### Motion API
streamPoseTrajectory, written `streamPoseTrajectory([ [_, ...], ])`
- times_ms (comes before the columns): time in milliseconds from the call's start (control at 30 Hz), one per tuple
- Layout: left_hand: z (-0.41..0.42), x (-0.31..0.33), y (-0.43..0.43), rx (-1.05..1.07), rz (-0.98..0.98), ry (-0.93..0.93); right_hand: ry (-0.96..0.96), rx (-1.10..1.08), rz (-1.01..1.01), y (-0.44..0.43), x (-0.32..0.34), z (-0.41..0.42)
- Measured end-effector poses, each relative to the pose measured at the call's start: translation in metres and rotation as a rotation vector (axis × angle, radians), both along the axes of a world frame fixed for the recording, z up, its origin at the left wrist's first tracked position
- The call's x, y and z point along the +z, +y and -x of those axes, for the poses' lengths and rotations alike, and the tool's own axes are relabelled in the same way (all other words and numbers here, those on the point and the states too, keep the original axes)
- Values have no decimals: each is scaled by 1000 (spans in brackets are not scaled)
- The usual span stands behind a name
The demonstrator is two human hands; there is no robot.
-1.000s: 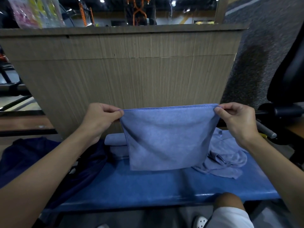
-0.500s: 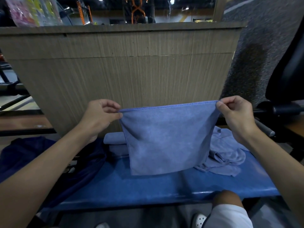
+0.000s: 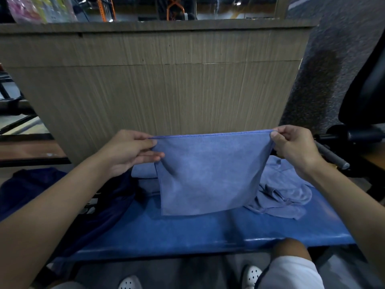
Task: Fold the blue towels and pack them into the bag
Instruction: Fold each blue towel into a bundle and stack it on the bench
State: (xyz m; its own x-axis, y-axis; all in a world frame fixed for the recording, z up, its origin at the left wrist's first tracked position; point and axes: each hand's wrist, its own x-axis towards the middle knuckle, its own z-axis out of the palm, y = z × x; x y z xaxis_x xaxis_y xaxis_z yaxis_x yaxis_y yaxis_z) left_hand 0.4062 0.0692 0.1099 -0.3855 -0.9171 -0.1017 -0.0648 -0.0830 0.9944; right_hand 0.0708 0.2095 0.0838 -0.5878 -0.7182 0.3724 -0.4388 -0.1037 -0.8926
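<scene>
Blue microfibre, pulled taut between our two hands, fills the middle of the view much as it did a second ago. The blue towel hangs at about the same height in front of the wood-grain panel, its stitched top hem level and its lower edge hanging free over the worktop. What has changed is small. Our left hand was earlier bunched tightly round the top left corner. Now its fingers stretch further across the near face of the cloth, the lowest one reaching in below the hem, while the corner stays pinched. Our right hand sits very nearly where it was and pinches the top right corner between thumb and curled fingers, the back of the hand turned towards us. Both forearms reach in from the lower corners of the view, wrists about level. Behind the held cloth, a folded towel lies on the worktop by our left hand, and a crumpled towel lies loose below our right wrist. A heap of navy fabric with white lettering slumps over the worktop's left end; whether it is the bag we cannot tell.
</scene>
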Motion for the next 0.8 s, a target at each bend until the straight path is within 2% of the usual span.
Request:
streamPoseTrajectory([
  [133,0,-11,-9,19,-25,90,-109,54,-17,-9,-4,-7],
  [400,-12,-20,-15,94,146,226,-123,94,82,-26,5,-21],
  [533,-34,-62,1,57,126,112,-131,127,11,-3,-29,-36],
  [700,-64,-155,34,-26,-68,-98,-158,215,-283,37,-124,-50],
  [800,-76,-184,51,-97,-146,-176,-216,238,-421,55,-156,-57],
])
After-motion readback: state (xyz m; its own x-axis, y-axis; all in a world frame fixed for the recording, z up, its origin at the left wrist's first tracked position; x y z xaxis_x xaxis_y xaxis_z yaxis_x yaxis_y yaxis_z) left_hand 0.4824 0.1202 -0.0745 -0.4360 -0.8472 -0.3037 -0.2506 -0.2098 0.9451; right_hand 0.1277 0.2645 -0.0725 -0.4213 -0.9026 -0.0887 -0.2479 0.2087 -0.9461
